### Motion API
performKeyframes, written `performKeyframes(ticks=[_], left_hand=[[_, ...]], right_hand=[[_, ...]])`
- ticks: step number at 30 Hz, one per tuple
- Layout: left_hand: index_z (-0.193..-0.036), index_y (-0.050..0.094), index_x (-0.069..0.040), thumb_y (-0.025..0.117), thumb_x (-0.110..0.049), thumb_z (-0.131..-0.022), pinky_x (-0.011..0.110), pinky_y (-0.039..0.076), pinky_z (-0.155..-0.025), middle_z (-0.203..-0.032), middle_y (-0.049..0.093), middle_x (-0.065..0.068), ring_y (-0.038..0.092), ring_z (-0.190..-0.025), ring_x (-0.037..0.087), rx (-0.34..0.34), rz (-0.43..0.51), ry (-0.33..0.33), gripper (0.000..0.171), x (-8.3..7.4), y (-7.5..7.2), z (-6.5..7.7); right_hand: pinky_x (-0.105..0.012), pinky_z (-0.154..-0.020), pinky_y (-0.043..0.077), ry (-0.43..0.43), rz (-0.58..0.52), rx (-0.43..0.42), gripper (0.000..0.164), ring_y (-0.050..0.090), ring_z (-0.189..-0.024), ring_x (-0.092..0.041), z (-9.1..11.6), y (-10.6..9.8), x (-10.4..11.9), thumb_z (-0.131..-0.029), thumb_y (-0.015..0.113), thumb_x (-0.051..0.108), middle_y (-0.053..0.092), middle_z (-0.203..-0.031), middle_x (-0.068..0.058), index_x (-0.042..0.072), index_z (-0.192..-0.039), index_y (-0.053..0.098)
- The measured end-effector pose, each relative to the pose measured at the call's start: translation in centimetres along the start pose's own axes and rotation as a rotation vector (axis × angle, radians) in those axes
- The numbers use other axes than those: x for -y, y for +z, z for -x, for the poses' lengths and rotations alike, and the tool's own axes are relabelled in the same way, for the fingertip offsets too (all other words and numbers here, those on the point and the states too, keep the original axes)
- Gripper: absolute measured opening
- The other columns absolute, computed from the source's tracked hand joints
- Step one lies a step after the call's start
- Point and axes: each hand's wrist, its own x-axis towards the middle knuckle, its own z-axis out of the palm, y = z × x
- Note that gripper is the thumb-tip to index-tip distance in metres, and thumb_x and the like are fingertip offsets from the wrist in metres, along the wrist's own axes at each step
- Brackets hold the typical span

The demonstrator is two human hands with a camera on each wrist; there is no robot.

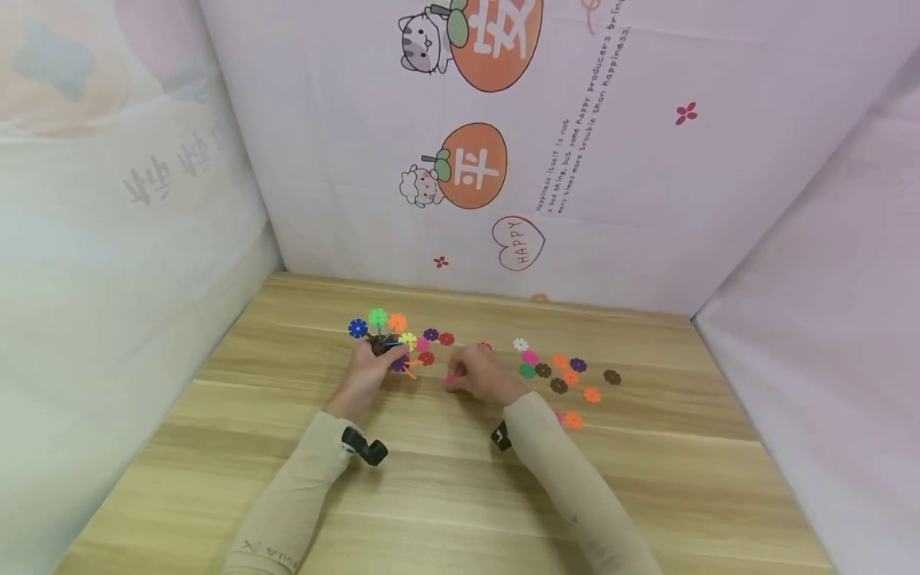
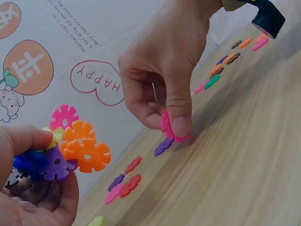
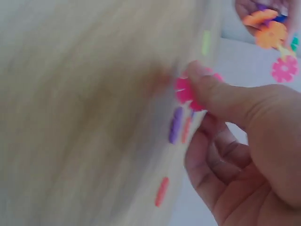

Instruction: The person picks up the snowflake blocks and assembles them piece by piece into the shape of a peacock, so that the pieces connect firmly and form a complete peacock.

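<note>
My left hand (image 1: 359, 377) grips a cluster of interlocked plastic snowflake discs (image 2: 57, 162) in orange, purple, blue, yellow and pink, with its thumb pressed on the yellow one. Blue, green and orange discs fan out beyond that hand in the head view. To its right, above the wooden table, my right hand (image 1: 490, 375) pinches a single pink snowflake disc (image 3: 184, 92) between thumb and index finger. A gap separates this disc from the cluster. Part of the cluster is hidden behind the left fingers.
Loose discs lie on the wooden table (image 1: 431, 495): purple, red and pink ones near the left hand, and a scatter of orange (image 1: 592, 395), brown (image 1: 612, 377), green and white ones to the right. Printed cloth walls (image 1: 345, 160) enclose the back and sides.
</note>
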Motion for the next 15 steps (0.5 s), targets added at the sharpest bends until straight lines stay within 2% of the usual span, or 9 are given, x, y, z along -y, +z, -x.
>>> performKeyframes(ticks=[4,8,12,15], left_hand=[[-0.124,0.061,-0.001,0.074,-0.022,-0.101,0.022,0.053,-0.077,-0.110,0.062,0.002,0.059,-0.092,0.011,0.021,0.027,0.015,0.034,-0.1,0.9,0.5],[-0.127,0.060,-0.004,0.074,-0.024,-0.101,0.022,0.053,-0.081,-0.112,0.064,0.001,0.061,-0.095,0.010,0.044,0.044,0.013,0.036,-0.2,2.0,1.1],[-0.129,0.059,-0.002,0.074,-0.019,-0.101,0.020,0.058,-0.088,-0.116,0.066,0.003,0.067,-0.103,0.013,0.060,0.103,0.025,0.036,-0.2,3.0,1.7],[-0.133,0.058,-0.002,0.072,-0.016,-0.101,0.020,0.059,-0.092,-0.121,0.067,0.006,0.068,-0.109,0.015,0.071,0.144,0.039,0.038,-0.1,3.7,2.1]], right_hand=[[-0.024,-0.074,0.059,-0.040,-0.105,-0.094,0.008,0.067,-0.086,-0.013,1.2,-0.7,-0.2,-0.097,0.078,0.019,0.077,-0.098,0.002,0.012,-0.096,0.081],[-0.024,-0.076,0.063,-0.096,-0.202,-0.256,0.013,0.077,-0.090,-0.019,2.1,-1.0,0.0,-0.099,0.076,0.019,0.081,-0.103,-0.004,0.011,-0.106,0.083],[-0.024,-0.076,0.065,-0.152,-0.213,-0.401,0.012,0.080,-0.088,-0.025,2.9,-0.9,0.3,-0.098,0.076,0.014,0.082,-0.102,-0.009,0.012,-0.108,0.082],[-0.022,-0.077,0.064,-0.185,-0.221,-0.471,0.012,0.080,-0.087,-0.025,3.4,-0.5,0.4,-0.098,0.076,0.013,0.082,-0.101,-0.007,0.012,-0.108,0.082]])
